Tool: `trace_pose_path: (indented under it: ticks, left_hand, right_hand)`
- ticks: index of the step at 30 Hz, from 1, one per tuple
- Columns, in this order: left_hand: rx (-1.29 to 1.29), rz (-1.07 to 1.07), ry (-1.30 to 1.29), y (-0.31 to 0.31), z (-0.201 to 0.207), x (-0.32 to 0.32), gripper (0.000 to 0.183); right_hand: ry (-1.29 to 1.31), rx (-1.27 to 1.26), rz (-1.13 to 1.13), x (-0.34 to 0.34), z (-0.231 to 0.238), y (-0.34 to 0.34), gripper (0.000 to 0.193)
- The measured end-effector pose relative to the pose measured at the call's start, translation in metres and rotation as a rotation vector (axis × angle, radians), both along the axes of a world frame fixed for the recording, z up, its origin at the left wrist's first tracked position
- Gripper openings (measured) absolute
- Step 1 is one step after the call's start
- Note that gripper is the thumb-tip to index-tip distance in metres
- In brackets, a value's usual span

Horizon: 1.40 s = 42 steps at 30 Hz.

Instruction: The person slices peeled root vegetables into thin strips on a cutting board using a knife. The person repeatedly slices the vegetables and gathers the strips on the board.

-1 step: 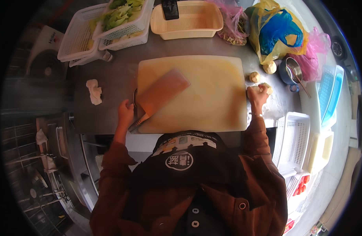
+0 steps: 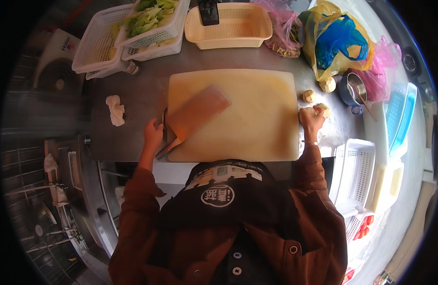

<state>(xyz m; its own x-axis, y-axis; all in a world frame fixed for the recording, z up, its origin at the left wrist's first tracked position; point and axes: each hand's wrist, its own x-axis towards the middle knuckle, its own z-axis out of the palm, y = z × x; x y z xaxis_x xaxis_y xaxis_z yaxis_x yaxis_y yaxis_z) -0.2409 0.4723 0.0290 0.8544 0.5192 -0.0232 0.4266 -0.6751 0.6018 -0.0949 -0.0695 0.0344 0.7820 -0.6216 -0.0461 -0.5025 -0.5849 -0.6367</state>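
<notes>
1. Your left hand (image 2: 153, 135) is beside the left edge of the cutting board (image 2: 257, 118), with the fingers partly bent. It is close to the metal loop (image 2: 164, 117) on this edge, but I cannot tell if the fingers have hold of it.
2. Your right hand (image 2: 311, 120) is just beyond the right edge of the board. Its fingers are curled at a pale round vegetable (image 2: 325, 111); I cannot tell if they grip it or only touch it.
3. Two other round vegetables lie on the surface (image 2: 138, 88): the small one (image 2: 309, 96) just beyond your right hand, and the far one (image 2: 327, 85) near the metal bowl (image 2: 348, 90).
4. The cleaver (image 2: 200, 111) lies flat and slanted on the left half of the board. Its blade points to the far right, and its handle (image 2: 167, 149) passes over the left edge, near your left wrist.
5. A white cloth (image 2: 115, 110) lies to the left of the board.
6. Behind the board stands a beige basket (image 2: 233, 43).
</notes>
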Motion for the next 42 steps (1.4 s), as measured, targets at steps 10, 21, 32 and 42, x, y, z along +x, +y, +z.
trace_pose_path:
  ticks: [10,21,32,42]
  left_hand:
    - [0.143,-0.317,0.151,-0.058,0.034,-0.002,0.051]
    - [0.429,-0.569,0.23,-0.079,0.028,-0.03,0.069]
    - [-0.139,-0.501,0.104,-0.122,0.1,-0.039,0.018]
    - [-0.086,-0.646,0.236,-0.171,0.106,-0.018,0.022]
  right_hand:
    - [-0.279,0.512,0.995,-0.09,0.022,0.111,0.052]
    - [-0.38,0.239,0.945,-0.122,0.018,0.117,0.081]
    - [-0.464,0.261,0.701,-0.148,0.024,0.106,0.074]
    - [-0.598,0.065,0.736,-0.134,0.018,0.108,0.031]
